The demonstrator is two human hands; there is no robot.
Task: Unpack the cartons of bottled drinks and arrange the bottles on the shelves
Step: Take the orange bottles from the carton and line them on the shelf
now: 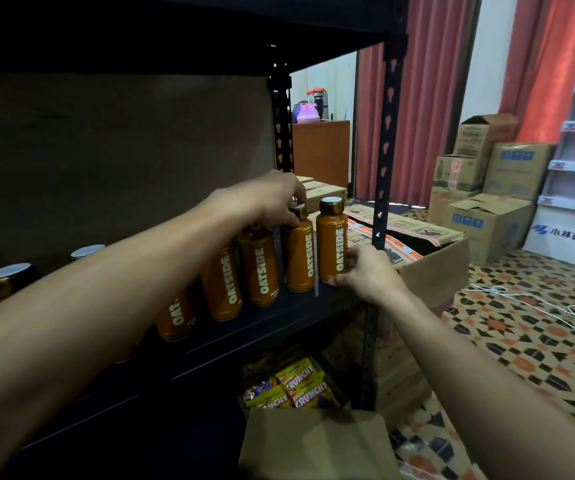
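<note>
Each hand gripped an orange bottle on the black shelf (279, 318)
The left hand (272, 199), arm stretched across the shelf and wrist bent down, curled its fingers round the cap of the second bottle (300, 258) from the shelf's right end. The right hand (365, 271) clasped the foot of the end bottle (331, 237), upright at the shelf's front right corner

The bottles (331, 244) are orange-brown with white lettering and dark brown, gold-banded caps (331, 203), the shelf (313, 301) is black, the cartons (487, 233) plain brown, the snack packs (296, 386) yellow with white lettering, the curtains (424, 98) salmon red, and the floor (521, 327) tiled in a geometric orange, black and cream pattern.
</note>
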